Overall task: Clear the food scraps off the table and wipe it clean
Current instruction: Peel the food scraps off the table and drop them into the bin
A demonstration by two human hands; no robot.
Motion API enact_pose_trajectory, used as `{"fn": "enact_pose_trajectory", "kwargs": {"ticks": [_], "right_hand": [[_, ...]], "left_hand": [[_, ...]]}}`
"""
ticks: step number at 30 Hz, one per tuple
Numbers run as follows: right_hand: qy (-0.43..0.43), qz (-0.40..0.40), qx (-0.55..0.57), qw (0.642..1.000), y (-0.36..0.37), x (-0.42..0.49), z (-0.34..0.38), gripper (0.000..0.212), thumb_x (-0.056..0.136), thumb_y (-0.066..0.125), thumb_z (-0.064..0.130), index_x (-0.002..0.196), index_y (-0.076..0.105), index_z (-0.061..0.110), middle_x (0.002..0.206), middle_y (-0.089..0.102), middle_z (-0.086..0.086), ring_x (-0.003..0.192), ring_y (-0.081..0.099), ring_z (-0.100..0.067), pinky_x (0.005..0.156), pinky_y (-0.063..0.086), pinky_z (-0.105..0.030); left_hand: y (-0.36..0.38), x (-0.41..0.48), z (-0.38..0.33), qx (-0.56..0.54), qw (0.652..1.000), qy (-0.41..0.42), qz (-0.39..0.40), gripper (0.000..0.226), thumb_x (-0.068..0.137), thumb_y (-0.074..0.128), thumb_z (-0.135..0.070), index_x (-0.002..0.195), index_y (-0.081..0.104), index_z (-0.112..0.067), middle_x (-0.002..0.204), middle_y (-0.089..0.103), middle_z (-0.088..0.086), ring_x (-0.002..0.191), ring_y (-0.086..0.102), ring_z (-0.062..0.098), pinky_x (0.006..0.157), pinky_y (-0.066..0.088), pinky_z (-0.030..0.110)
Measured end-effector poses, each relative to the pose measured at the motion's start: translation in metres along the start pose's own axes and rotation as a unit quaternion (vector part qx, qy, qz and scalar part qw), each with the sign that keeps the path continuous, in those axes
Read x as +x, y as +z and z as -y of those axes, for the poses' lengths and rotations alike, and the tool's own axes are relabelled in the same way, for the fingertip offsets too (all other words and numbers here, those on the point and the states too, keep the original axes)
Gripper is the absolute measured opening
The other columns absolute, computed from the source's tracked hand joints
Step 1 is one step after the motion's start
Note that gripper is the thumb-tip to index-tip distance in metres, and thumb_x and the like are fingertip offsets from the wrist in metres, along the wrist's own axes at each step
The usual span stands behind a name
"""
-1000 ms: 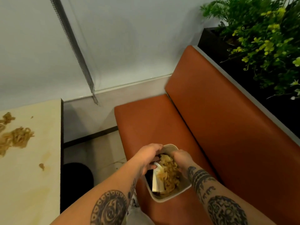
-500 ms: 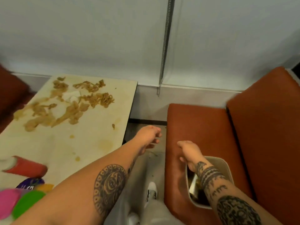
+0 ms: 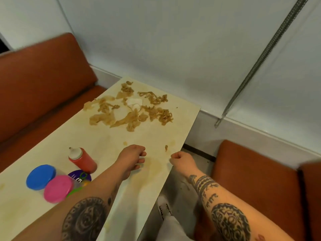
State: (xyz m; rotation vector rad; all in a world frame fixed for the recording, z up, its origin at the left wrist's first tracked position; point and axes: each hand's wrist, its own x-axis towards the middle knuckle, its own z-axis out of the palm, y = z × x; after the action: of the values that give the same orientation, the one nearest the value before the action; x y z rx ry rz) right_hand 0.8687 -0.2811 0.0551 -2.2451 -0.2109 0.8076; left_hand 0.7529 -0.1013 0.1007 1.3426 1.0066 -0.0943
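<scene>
Fingers loosely curled and empty, the left hand hovers over the stained table; the right hand, a bare fist, hangs at its edge. Noodle scraps lie heaped at the far end, uncollected; gathering them likely calls for a forward reach.

cream table, tan scraps, red bottle

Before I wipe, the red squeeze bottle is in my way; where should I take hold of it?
Take the red squeeze bottle by its wide body, below the white cap, left hand coming from its right: the body is cylindrical, the nozzle tapers, and lidded tubs crowd its near side.
</scene>
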Motion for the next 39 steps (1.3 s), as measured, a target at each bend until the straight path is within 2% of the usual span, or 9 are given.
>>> {"fn": "enact_pose_trajectory", "kwargs": {"ticks": [2, 10, 14, 17, 21, 26, 30, 35, 39], "right_hand": [[-0.015, 0.017, -0.069, 0.997, 0.005, 0.026, 0.012, 0.017, 0.092, 0.063, 0.025, 0.106, 0.069, 0.019, 0.11, 0.068, -0.001, 0.099, 0.063, -0.02, 0.082, 0.051, -0.029], [-0.063, 0.074, -0.257, 0.961, 0.022, 0.115, 0.03, 0.028, 0.093, 0.065, 0.04, 0.114, 0.062, 0.022, 0.109, 0.06, 0.002, 0.098, 0.06, -0.019, 0.087, 0.052, -0.034], [-0.097, 0.072, -0.286, 0.951, 0.023, 0.133, 0.026, 0.008, 0.098, 0.059, 0.033, 0.098, 0.06, 0.026, 0.097, 0.059, 0.006, 0.087, 0.057, -0.012, 0.085, 0.054, -0.032], [-0.105, 0.099, -0.278, 0.95, 0.016, 0.145, 0.029, 0.007, 0.098, 0.055, 0.031, 0.094, 0.061, 0.028, 0.091, 0.061, 0.01, 0.082, 0.057, -0.008, 0.077, 0.052, -0.026], [-0.101, 0.136, -0.177, 0.969, 0.005, 0.161, 0.051, 0.007, 0.094, 0.061, 0.026, 0.1, 0.06, 0.03, 0.092, 0.062, 0.012, 0.082, 0.058, -0.006, 0.067, 0.042, -0.016], [-0.058, 0.131, -0.016, 0.989, 0.007, 0.184, 0.087, 0.006, 0.091, 0.064, 0.017, 0.092, 0.066, 0.023, 0.083, 0.066, 0.002, 0.072, 0.061, -0.012, 0.063, 0.051, -0.023], [0.08, 0.155, 0.233, 0.957, 0.015, 0.203, 0.112, 0.006, 0.094, 0.059, 0.006, 0.091, 0.062, 0.002, 0.076, 0.061, -0.008, 0.069, 0.066, -0.022, 0.072, 0.056, -0.035], [0.149, 0.21, 0.374, 0.891, 0.037, 0.217, 0.136, 0.019, 0.095, 0.039, 0.0, 0.089, 0.056, 0.003, 0.081, 0.052, -0.011, 0.068, 0.059, -0.026, 0.057, 0.052, -0.029], [0.127, 0.248, 0.27, 0.922, 0.062, 0.221, 0.154, 0.006, 0.095, 0.055, 0.013, 0.096, 0.06, 0.009, 0.087, 0.056, -0.006, 0.066, 0.054, -0.016, 0.058, 0.044, -0.026]], "left_hand": [[-0.015, 0.019, -0.003, -0.016, 1.0, -0.006, -0.026, 0.019, 0.101, 0.057, -0.027, 0.109, 0.065, -0.012, 0.099, 0.068, 0.004, 0.081, 0.059, 0.023, 0.067, 0.044, 0.031], [-0.03, 0.107, -0.025, -0.028, 0.991, -0.027, -0.125, 0.016, 0.099, 0.054, -0.018, 0.109, 0.066, -0.022, 0.11, 0.07, 0.003, 0.091, 0.067, 0.023, 0.076, 0.054, 0.036], [-0.032, 0.146, -0.035, 0.039, 0.98, -0.013, -0.194, 0.011, 0.097, 0.058, -0.027, 0.104, 0.065, -0.023, 0.104, 0.069, 0.005, 0.088, 0.066, 0.025, 0.081, 0.057, 0.044], [-0.035, 0.17, -0.04, 0.126, 0.961, -0.013, -0.245, 0.027, 0.097, 0.059, -0.03, 0.122, 0.065, -0.021, 0.121, 0.068, 0.002, 0.098, 0.065, 0.023, 0.077, 0.055, 0.035], [-0.035, 0.193, -0.043, 0.181, 0.949, -0.01, -0.259, 0.05, 0.093, 0.066, -0.029, 0.14, 0.058, -0.014, 0.137, 0.061, 0.009, 0.108, 0.065, 0.027, 0.075, 0.047, 0.029], [-0.033, 0.211, -0.033, 0.228, 0.94, -0.031, -0.252, 0.019, 0.082, 0.074, -0.041, 0.085, 0.063, -0.026, 0.103, 0.064, 0.009, 0.075, 0.066, 0.024, 0.063, 0.052, 0.03], [-0.031, 0.2, -0.035, 0.21, 0.946, -0.014, -0.246, 0.023, 0.088, 0.072, -0.033, 0.076, 0.057, -0.02, 0.084, 0.064, 0.002, 0.072, 0.058, 0.018, 0.054, 0.037, 0.026], [-0.047, 0.166, -0.037, 0.025, 0.97, 0.003, -0.24, 0.016, 0.081, 0.074, -0.016, 0.081, 0.059, -0.013, 0.07, 0.061, -0.003, 0.062, 0.055, 0.016, 0.054, 0.044, 0.026], [-0.064, 0.145, -0.033, -0.161, 0.957, 0.015, -0.242, 0.024, 0.071, 0.063, -0.002, 0.092, 0.057, -0.012, 0.086, 0.059, 0.01, 0.077, 0.063, 0.023, 0.082, 0.06, 0.047]]}}
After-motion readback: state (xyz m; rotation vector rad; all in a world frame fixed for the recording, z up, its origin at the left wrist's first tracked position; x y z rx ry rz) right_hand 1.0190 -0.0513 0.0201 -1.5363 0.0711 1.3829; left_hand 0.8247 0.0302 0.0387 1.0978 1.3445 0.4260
